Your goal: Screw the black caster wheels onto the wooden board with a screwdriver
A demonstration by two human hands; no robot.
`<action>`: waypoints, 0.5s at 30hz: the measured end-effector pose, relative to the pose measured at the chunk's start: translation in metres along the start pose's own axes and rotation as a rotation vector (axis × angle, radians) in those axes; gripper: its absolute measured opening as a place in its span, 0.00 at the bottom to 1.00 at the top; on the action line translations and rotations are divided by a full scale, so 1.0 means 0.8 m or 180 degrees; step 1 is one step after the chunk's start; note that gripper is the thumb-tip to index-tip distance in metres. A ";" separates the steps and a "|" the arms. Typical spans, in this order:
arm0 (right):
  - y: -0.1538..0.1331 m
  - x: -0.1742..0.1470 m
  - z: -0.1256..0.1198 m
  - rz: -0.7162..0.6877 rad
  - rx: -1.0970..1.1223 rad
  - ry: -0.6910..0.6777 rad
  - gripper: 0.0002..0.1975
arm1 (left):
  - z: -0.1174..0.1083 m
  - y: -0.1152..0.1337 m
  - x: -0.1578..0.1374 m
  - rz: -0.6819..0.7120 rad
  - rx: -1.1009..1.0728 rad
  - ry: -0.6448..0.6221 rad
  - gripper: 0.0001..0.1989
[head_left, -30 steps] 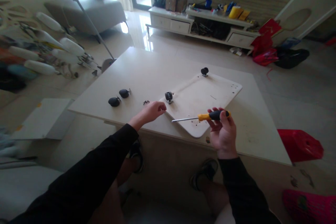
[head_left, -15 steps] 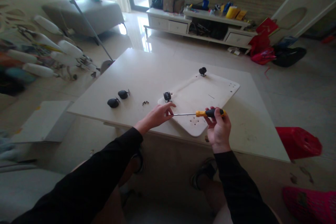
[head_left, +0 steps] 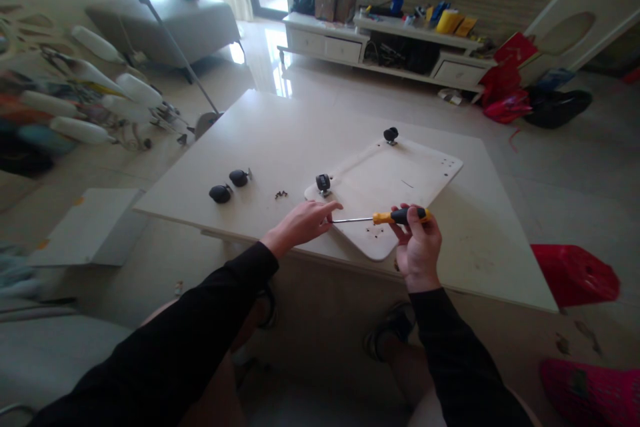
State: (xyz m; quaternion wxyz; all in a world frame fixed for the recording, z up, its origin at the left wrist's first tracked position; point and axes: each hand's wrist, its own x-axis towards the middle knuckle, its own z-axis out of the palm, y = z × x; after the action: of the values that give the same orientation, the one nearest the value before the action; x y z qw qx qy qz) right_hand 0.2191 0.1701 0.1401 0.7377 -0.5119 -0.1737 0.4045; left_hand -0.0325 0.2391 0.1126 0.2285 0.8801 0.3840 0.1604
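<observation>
A screwdriver point(head_left: 400, 217) with a yellow and black handle lies level in my right hand point(head_left: 421, 243), whose fingers are closed around the handle. Its steel shaft points left to my left hand point(head_left: 307, 221). There the thumb and a finger pinch at the tip; whatever small thing they hold is hidden. Under both hands is a white board point(head_left: 370, 190) with rounded corners and groups of small holes. One black caster wheel point(head_left: 323, 183) stands on the board just beyond my left hand, another caster point(head_left: 391, 135) at its far corner.
The board lies on a white table point(head_left: 270, 133). Two loose casters point(head_left: 220, 193) and a small group of screws point(head_left: 281, 194) rest left of it. A red stool point(head_left: 575, 273) stands beyond the table's right edge. A low white cabinet point(head_left: 325, 45) lines the far wall.
The view has shifted slightly, so the table and board appear a little further right. My hands keep the same hold, with the screwdriver tip still at the left fingers.
</observation>
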 end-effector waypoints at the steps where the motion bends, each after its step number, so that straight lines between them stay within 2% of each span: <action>1: 0.000 -0.001 0.001 -0.0013 -0.0021 0.0001 0.32 | 0.000 0.000 0.000 0.0032 0.0053 -0.0011 0.24; 9: 0.003 -0.004 0.006 -0.0233 -0.0429 0.0100 0.38 | 0.003 0.003 -0.001 0.0155 0.0305 -0.0036 0.21; 15: 0.003 -0.007 0.008 -0.0457 -0.0791 0.0021 0.34 | 0.002 0.008 -0.004 0.0257 0.0455 -0.0059 0.21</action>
State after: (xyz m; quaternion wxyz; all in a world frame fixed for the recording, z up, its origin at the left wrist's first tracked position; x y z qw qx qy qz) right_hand 0.2103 0.1706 0.1413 0.6962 -0.5869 -0.2562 0.3243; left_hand -0.0299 0.2327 0.1145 0.1620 0.9104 0.3566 0.1334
